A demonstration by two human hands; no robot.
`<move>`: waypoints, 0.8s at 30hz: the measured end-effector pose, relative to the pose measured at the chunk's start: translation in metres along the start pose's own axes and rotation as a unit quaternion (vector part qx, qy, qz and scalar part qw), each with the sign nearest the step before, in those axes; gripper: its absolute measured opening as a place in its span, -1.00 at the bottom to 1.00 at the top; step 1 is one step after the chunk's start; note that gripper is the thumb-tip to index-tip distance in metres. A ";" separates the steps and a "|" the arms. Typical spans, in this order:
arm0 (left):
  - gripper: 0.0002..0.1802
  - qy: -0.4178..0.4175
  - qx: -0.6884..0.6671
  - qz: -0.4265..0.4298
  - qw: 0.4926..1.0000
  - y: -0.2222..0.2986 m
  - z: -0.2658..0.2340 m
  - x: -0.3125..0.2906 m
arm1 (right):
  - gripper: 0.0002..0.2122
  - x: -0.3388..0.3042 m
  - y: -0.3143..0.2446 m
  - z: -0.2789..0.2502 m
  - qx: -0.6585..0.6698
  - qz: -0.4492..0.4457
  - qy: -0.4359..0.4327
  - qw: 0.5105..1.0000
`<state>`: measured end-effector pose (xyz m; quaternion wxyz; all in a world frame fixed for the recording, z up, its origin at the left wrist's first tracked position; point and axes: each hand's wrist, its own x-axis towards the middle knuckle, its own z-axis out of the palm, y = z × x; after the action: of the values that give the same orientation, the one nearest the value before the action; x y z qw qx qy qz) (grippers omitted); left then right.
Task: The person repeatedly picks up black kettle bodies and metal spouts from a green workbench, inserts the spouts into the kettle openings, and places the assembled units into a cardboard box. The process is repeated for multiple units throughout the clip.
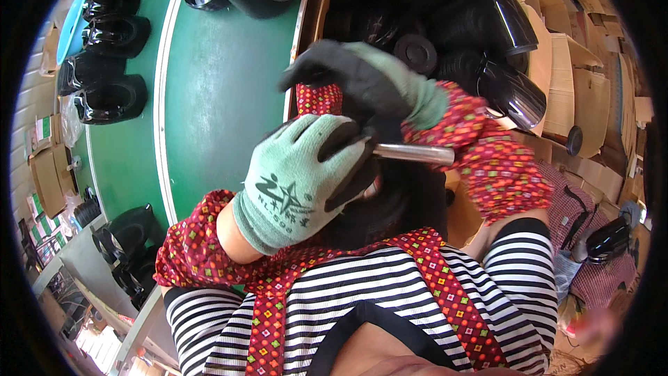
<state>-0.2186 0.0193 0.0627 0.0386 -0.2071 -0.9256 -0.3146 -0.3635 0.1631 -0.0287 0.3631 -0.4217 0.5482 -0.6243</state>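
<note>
Two gloved hands: left hand [306,181] clenched around metal rod [414,153]; right hand [369,80] half-curled, grip unclear.

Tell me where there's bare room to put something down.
The green belt is bare between the row of black glossy parts at its left edge and the gloved hands. The bin of black parts beyond the hands is crowded.

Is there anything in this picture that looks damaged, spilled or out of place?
Nothing stands out. The left hand and right hand, both gloved, hold a black part and a metal tube close to the body. Glossy black parts sit along the green belt, none visibly broken.
</note>
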 end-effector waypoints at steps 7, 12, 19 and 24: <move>-0.61 0.053 0.049 0.064 0.995 0.012 -0.001 0.005 | -0.72 0.013 0.002 0.046 0.160 -0.070 -0.132 0.976; -0.45 -0.053 0.063 0.084 0.993 0.044 0.034 0.040 | -0.69 0.032 0.010 0.049 0.160 -0.056 -0.190 0.967; -0.57 -0.268 -0.108 -0.018 0.957 0.040 0.049 0.059 | -0.74 0.032 0.031 0.052 0.138 -0.144 -0.224 0.954; -0.59 -0.136 -0.140 0.075 0.978 0.035 0.051 0.038 | -0.65 0.012 0.042 0.049 0.004 -0.319 -0.114 0.941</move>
<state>-0.2358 0.0883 0.0496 -0.0935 -0.3200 -0.8508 -0.4063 -0.3232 0.1284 -0.0667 0.2068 -0.6414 0.3378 -0.6571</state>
